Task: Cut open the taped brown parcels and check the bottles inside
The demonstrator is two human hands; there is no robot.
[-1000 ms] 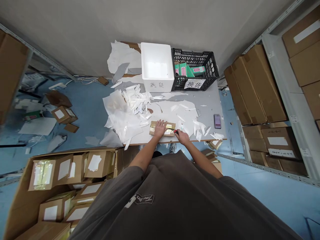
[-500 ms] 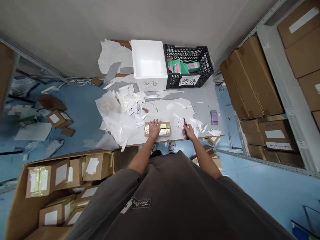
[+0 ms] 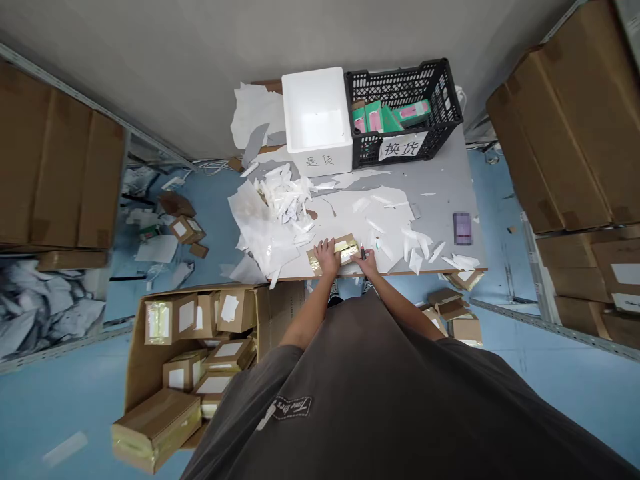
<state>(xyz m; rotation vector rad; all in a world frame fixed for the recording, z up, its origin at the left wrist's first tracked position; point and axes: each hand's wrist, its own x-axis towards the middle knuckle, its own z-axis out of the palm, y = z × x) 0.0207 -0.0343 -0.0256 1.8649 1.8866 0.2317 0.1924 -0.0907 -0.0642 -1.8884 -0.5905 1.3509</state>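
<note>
A small cardboard box [image 3: 345,244] bound with shiny yellowish tape lies at the table's near edge, turned at a slant. My left hand [image 3: 327,257] grips its left part from above, fingers reaching over the top. At the right end of the box is my right hand [image 3: 368,264], closed around a red and black utility knife [image 3: 363,253] and touching the box. The knife's tip is too small to make out.
White paper scraps [image 3: 286,195] pile up left of the box, with more strips at right. A white foam bin [image 3: 320,157] and a black crate [image 3: 367,150] stand at the back. A phone [image 3: 463,229] lies right. A large carton [image 3: 134,363] holds several boxes at lower left.
My right hand has brought the knife left to the box's right end. The box has turned from straight to slanted under my left hand. The camera view has shifted left.
</note>
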